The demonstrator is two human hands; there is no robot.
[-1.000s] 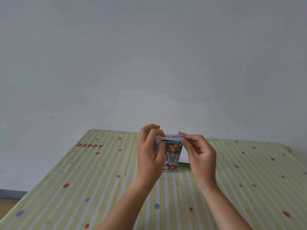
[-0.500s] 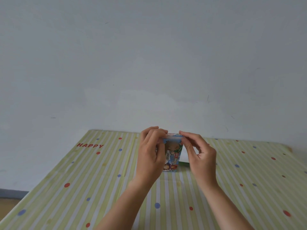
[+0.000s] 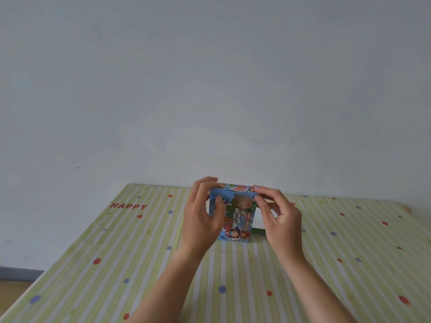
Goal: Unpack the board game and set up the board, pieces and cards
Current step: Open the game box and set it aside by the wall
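Game box (image 3: 235, 214), head view: it stands upright on its short end on the desk (image 3: 140, 252), toward the far edge by the wall (image 3: 210, 89), with its long axis vertical and its printed front facing the camera. It sits directly between the two hands and touches both, so neither is nearer. The left hand (image 3: 200, 221) grips the upper left edge, fingers curled over the top and thumb pressed on the front face. The right hand (image 3: 282, 223) pinches the upper right corner between thumb and forefinger, its other fingers loosely curled and free. The top end (image 3: 235, 187) appears shut, and the opening move likely turns on it, since it lies above the palms at fingertip level. No board, pieces or cards lie out. A white and green object (image 3: 258, 226) just behind the box is too hidden to identify.
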